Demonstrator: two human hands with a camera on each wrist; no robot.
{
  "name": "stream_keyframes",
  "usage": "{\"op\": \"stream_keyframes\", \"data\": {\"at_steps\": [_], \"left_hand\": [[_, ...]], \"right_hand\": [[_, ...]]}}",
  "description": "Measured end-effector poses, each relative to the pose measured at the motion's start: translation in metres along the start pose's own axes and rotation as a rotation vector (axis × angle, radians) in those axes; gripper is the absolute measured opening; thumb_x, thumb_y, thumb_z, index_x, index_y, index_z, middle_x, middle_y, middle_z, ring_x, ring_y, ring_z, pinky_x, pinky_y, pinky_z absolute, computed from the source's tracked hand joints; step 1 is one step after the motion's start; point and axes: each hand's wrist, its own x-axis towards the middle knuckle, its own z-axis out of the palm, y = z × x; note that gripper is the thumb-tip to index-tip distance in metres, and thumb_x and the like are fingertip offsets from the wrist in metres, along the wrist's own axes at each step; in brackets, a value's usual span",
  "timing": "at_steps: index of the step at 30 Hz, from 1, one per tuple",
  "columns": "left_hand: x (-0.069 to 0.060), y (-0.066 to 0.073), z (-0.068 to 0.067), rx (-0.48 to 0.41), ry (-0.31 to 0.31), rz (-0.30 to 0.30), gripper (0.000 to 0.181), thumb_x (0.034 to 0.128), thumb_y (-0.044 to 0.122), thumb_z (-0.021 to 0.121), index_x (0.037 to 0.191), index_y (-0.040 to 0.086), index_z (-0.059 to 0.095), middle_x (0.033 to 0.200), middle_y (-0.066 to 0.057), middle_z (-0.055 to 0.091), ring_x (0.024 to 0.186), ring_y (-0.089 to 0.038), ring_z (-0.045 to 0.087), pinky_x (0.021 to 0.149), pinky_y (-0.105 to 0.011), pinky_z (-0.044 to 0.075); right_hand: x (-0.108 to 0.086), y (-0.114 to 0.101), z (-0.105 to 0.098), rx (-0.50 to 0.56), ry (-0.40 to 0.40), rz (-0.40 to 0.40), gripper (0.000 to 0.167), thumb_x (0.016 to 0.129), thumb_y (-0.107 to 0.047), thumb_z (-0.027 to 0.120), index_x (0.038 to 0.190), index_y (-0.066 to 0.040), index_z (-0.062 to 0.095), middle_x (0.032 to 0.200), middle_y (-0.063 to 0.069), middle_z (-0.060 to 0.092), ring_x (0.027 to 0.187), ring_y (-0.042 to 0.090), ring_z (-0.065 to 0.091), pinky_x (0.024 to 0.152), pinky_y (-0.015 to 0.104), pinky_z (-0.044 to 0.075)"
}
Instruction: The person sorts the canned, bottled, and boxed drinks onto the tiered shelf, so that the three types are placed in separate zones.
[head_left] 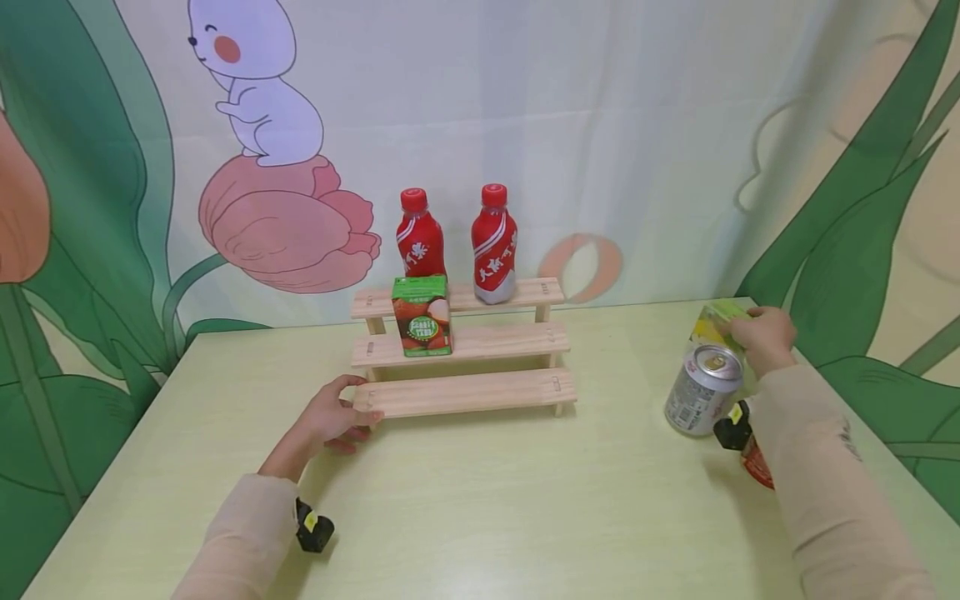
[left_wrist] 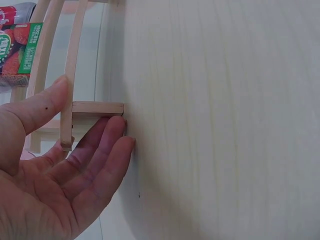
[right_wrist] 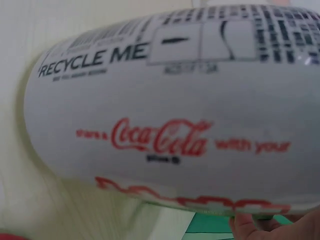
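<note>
My left hand (head_left: 330, 417) holds the left end of a three-step wooden rack (head_left: 465, 393) at its lowest step. In the left wrist view, the thumb lies on the board and the fingers reach beneath it, beside a short wooden leg (left_wrist: 97, 108). Over on the right, my right hand (head_left: 767, 337) grips the top of a green and yellow drink carton (head_left: 705, 329). A silver-white Coca-Cola can (head_left: 697, 396) stands just in front and hides the carton's lower part. That can (right_wrist: 165, 105) fills most of the right wrist view, with few fingertips showing.
Two red bottles (head_left: 495, 250) stand on the rack's top step. A green and red juice carton (head_left: 422, 321) sits on the middle step, in front of the left bottle. Behind my right sleeve, a red object (head_left: 757, 467) is mostly hidden. A printed curtain (head_left: 660, 150) hangs behind the table.
</note>
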Motion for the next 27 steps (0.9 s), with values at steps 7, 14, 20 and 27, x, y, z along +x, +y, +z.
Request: {"op": "stream_keyframes", "data": {"at_steps": [7,14,20,27], "left_hand": [[0.000,-0.001,-0.001,-0.007,0.006,0.000,0.064,0.0804,0.019,0.070,0.131,0.011,0.033,0.095,-0.017,0.059,0.068,-0.022,0.061,0.054,-0.037,0.051],[-0.001,0.001,0.000,-0.010,-0.001,-0.001,0.065,0.0805,0.019,0.070,0.132,0.010,0.032,0.096,-0.017,0.059,0.069,-0.023,0.061,0.054,-0.037,0.051],[-0.002,0.003,0.001,-0.008,-0.002,-0.004,0.064,0.0809,0.019,0.070,0.132,0.011,0.032,0.097,-0.018,0.058,0.070,-0.023,0.062,0.055,-0.038,0.051],[-0.003,0.003,0.000,-0.006,-0.008,-0.004,0.065,0.0810,0.019,0.070,0.133,0.010,0.031,0.099,-0.019,0.058,0.071,-0.023,0.062,0.056,-0.038,0.051]], "right_hand": [[-0.002,0.000,0.005,-0.060,0.067,-0.035,0.063,0.084,-0.012,0.058,0.138,0.005,0.030,0.140,0.029,0.022,0.127,0.041,0.020,0.100,0.052,0.025],[-0.001,0.000,0.007,-0.040,0.159,-0.059,0.059,0.085,-0.016,0.059,0.136,0.002,0.035,0.140,0.026,0.026,0.128,0.038,0.020,0.103,0.048,0.023],[-0.004,-0.004,0.003,0.005,0.188,-0.084,0.058,0.086,-0.016,0.059,0.137,0.000,0.035,0.140,0.021,0.029,0.128,0.035,0.023,0.101,0.046,0.027],[-0.012,-0.008,-0.003,0.054,0.157,-0.104,0.059,0.087,-0.016,0.058,0.139,-0.002,0.033,0.142,0.019,0.029,0.127,0.033,0.027,0.099,0.042,0.033]]}}
